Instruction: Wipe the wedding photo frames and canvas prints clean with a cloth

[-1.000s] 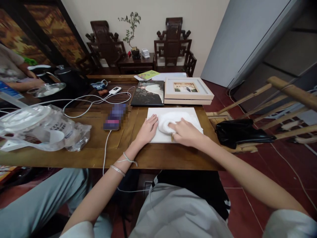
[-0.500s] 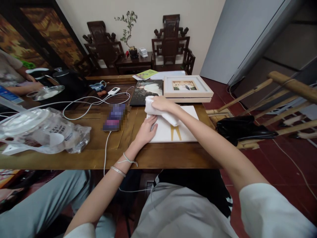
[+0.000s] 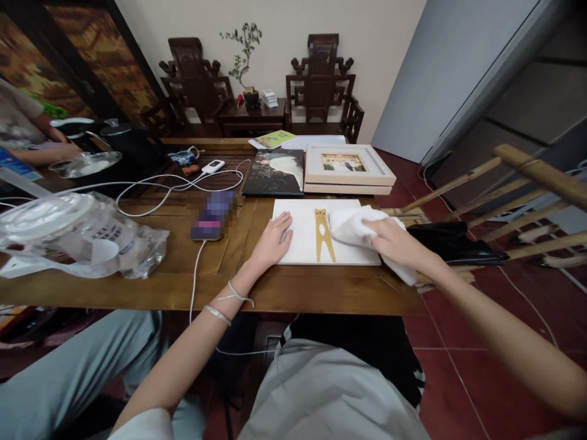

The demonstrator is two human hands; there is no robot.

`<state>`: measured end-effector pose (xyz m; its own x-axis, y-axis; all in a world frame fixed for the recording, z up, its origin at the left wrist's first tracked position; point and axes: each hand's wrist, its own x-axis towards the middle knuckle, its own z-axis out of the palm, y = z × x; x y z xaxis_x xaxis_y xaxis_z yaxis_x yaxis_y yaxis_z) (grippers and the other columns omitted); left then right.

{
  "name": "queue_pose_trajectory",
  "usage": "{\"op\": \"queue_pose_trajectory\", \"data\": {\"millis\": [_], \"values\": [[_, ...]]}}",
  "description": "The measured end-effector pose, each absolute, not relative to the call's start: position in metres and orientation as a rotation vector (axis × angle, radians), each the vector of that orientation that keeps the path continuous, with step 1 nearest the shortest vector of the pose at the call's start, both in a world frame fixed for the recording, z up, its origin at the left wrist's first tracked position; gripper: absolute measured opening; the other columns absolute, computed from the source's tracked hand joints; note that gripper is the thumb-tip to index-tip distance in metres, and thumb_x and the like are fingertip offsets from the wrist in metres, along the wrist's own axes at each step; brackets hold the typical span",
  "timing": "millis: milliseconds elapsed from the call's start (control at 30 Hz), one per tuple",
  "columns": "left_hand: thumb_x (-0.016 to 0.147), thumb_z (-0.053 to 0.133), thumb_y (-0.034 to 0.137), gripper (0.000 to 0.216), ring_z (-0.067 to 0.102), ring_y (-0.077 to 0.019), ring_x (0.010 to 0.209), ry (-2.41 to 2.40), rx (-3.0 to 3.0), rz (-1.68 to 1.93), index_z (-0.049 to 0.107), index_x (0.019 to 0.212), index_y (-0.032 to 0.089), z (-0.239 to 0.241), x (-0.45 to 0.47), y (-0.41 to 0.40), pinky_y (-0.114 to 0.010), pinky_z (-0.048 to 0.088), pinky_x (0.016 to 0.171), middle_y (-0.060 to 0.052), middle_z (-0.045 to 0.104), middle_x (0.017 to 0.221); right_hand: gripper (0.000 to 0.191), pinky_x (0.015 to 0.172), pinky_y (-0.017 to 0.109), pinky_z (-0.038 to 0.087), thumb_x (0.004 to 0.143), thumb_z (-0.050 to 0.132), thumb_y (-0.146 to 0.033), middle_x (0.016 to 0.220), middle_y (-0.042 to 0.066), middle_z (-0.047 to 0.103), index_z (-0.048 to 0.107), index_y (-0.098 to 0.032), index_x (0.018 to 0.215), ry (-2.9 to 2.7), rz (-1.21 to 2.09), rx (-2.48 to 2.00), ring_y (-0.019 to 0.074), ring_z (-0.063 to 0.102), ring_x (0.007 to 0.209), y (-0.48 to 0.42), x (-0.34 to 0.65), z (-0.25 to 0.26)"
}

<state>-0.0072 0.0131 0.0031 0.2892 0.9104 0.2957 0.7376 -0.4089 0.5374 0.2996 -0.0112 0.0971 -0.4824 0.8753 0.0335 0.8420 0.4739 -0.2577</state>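
A white rectangular board (image 3: 300, 244) lies flat near the front edge of the wooden table, with a gold two-legged shape topped by a small animal-like head (image 3: 320, 235) on its face. My left hand (image 3: 274, 238) rests flat on the board's left edge, fingers stretched out. In my right hand (image 3: 389, 238) is a bunched white cloth (image 3: 353, 225), pressed against the board's right part. Some of the cloth hangs past the board's right edge, and the fingertips are partly hidden in it.
Behind the board sit a pale wooden picture frame (image 3: 348, 185) and a dark photo panel (image 3: 261, 183). To the left are a phone (image 3: 213, 215) on a white cable and a plastic-wrapped container (image 3: 92, 235). A bamboo chair (image 3: 527, 162) stands right; another person (image 3: 25, 122) sits far left.
My right hand has swept the cloth from the board's upper left to its right side, uncovering the gold shape. My left hand has stayed in place.
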Motion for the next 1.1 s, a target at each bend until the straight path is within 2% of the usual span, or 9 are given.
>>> {"op": "queue_pose_trajectory", "data": {"millis": [133,233,400,533,667,767,967,1100], "values": [[0.097,0.044,0.022,0.046,0.043,-0.0299,0.152,1.505,2.262,0.827,0.063,0.139,0.015,0.003,-0.006,0.013,-0.057,0.029,0.128,-0.014,0.052,0.157,0.016,0.081,0.039,0.046,0.080,0.044,-0.016,0.084,0.011,0.067,0.058,-0.024,0.082,-2.681,0.401,-1.474,0.0295,0.062,0.086,-0.069,0.311,0.095],[0.097,0.044,0.022,0.046,0.043,-0.0295,0.152,1.515,2.260,0.829,0.063,0.139,0.014,0.002,-0.006,0.013,-0.056,0.028,0.128,-0.014,0.053,0.157,0.018,0.082,0.040,0.046,0.080,0.044,-0.016,0.087,0.011,0.068,0.060,-0.024,0.084,-2.685,0.415,-1.461,0.0306,0.062,0.089,-0.071,0.314,0.095],[0.098,0.046,0.023,0.046,0.044,-0.0294,0.151,1.508,2.254,0.843,0.062,0.139,0.014,0.002,-0.007,0.014,-0.057,0.028,0.128,-0.014,0.053,0.156,0.014,0.080,0.039,0.044,0.079,0.043,-0.017,0.079,0.009,0.065,0.056,-0.023,0.076,-2.612,0.318,-1.443,0.0282,0.060,0.081,-0.001,0.302,0.093],[0.098,0.046,0.024,0.047,0.044,-0.0292,0.151,1.503,2.249,0.832,0.062,0.141,0.015,0.003,-0.009,0.014,-0.057,0.028,0.128,-0.014,0.054,0.156,0.018,0.084,0.040,0.042,0.082,0.041,-0.013,0.091,0.012,0.070,0.057,-0.022,0.079,-2.529,0.279,-1.482,0.0273,0.059,0.086,0.062,0.287,0.095],[0.098,0.045,0.024,0.048,0.043,-0.0301,0.151,1.506,2.248,0.812,0.062,0.141,0.010,0.005,-0.008,0.013,-0.057,0.027,0.129,-0.016,0.053,0.156,0.021,0.083,0.039,0.040,0.086,0.038,-0.012,0.100,0.017,0.072,0.058,-0.018,0.081,-2.493,0.285,-1.492,0.0258,0.060,0.090,0.085,0.282,0.096],[0.098,0.044,0.024,0.049,0.043,-0.0303,0.152,1.511,2.249,0.800,0.061,0.141,0.008,0.006,-0.007,0.013,-0.056,0.027,0.129,-0.017,0.052,0.157,0.018,0.081,0.038,0.039,0.085,0.040,-0.012,0.095,0.016,0.070,0.055,-0.019,0.078,-2.497,0.284,-1.469,0.0244,0.059,0.088,0.070,0.286,0.094],[0.098,0.044,0.022,0.047,0.043,-0.0296,0.152,1.509,2.266,0.807,0.061,0.140,0.010,0.005,-0.006,0.012,-0.057,0.028,0.128,-0.016,0.052,0.157,0.014,0.074,0.036,0.042,0.081,0.044,-0.020,0.071,0.006,0.063,0.053,-0.024,0.071,-2.542,0.419,-1.379,0.0253,0.058,0.075,-0.023,0.306,0.092],[0.098,0.044,0.021,0.047,0.043,-0.0309,0.152,1.511,2.272,0.814,0.062,0.139,0.009,0.004,-0.006,0.013,-0.057,0.029,0.127,-0.017,0.052,0.157,0.023,0.081,0.038,0.047,0.080,0.045,-0.021,0.084,0.009,0.071,0.067,-0.023,0.084,-2.547,0.530,-1.379,0.0287,0.063,0.089,-0.074,0.317,0.097]]}}
